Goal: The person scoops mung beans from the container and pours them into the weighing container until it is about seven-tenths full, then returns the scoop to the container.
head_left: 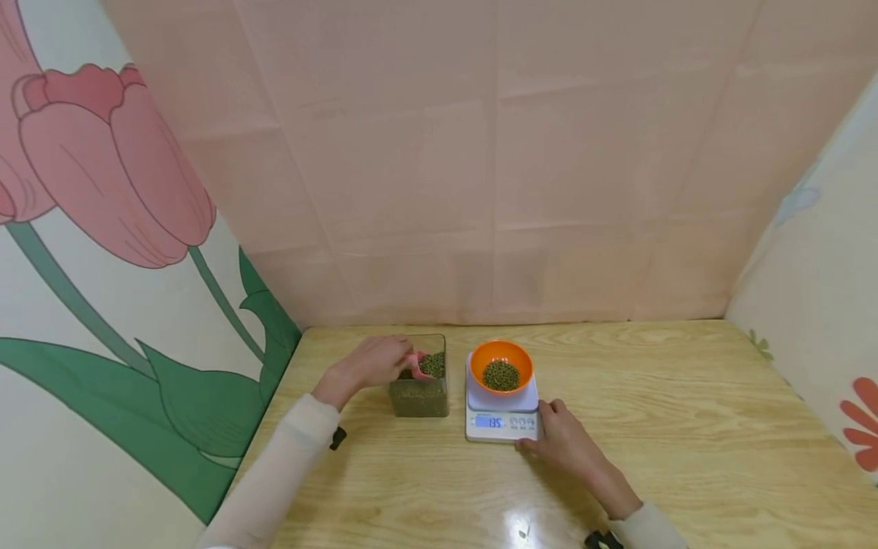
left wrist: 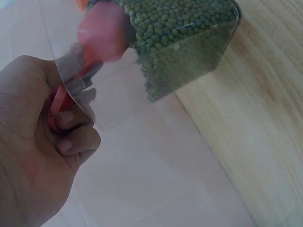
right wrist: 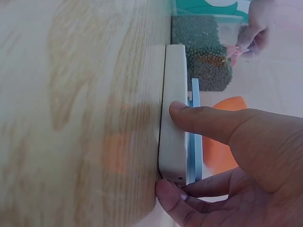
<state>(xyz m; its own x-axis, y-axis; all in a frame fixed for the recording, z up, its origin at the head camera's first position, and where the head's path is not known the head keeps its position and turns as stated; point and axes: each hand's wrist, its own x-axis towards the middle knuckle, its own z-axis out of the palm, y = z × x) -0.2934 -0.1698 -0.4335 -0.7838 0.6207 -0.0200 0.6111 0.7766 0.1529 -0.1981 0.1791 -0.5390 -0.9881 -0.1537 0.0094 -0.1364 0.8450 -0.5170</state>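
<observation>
My left hand [head_left: 377,362] grips the handle of a pink scoop [left wrist: 105,32], its fingers curled round it. The scoop's head is inside a clear square container [head_left: 421,400] of green mung beans [left wrist: 173,21], close over the beans. To the right, a white kitchen scale [head_left: 473,428] bears an orange bowl [head_left: 502,347] with a small heap of mung beans [head_left: 501,375]. The lit display [head_left: 489,422] seems to read 135. My right hand [head_left: 565,438] holds the scale's front right corner, thumb [right wrist: 182,113] on its front face and fingers at its right side.
The wood-grain table [head_left: 652,412] extends to the right of the scale and toward me. A pinkish sheet [head_left: 494,168] covers the wall behind. A wall with painted tulips [head_left: 116,160] stands at the left, and a pale wall [head_left: 816,305] at the right.
</observation>
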